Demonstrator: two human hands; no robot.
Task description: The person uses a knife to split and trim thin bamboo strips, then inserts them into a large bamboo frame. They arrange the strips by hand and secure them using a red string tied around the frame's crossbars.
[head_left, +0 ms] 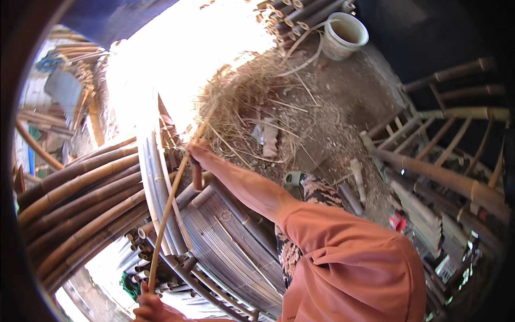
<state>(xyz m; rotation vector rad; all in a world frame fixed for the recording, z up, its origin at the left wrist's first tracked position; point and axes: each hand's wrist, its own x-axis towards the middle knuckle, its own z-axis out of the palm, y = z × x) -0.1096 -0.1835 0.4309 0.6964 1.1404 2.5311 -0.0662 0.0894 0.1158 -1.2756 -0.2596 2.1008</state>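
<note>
- A dirt-floored workshop yard, half in hard sunlight, strewn with dry straw and shavings (pixel 252 102); a pale bucket (pixel 346 33) stands at the far edge beside a stack of cut bamboo ends (pixel 300 13).
- Thick brown bamboo poles (pixel 80 198) lie piled along the person's left, curving with the lens.
- A bamboo frame (pixel 445 177), built like a chair or rack, stands on the right side against a dark wall.
- In front of the person, a bundle of grey split bamboo slats (pixel 225 241) rests across crosswise poles.
- The right hand (pixel 197 153), at the end of an arm in an orange sleeve (pixel 348 263), is closed around the upper part of a long thin bamboo strip (pixel 167 209), with a short reddish-brown handle showing below the fist.
- The left hand (pixel 149 307), low at the bottom edge and partly cut off, is curled around the lower end of the same strip.
- The strip runs slantwise between the two hands, over the grey slats and beside the pale curved laths (pixel 153 182) at the edge of the pole pile.
- A patterned garment (pixel 316 193) shows near the right elbow.
</note>
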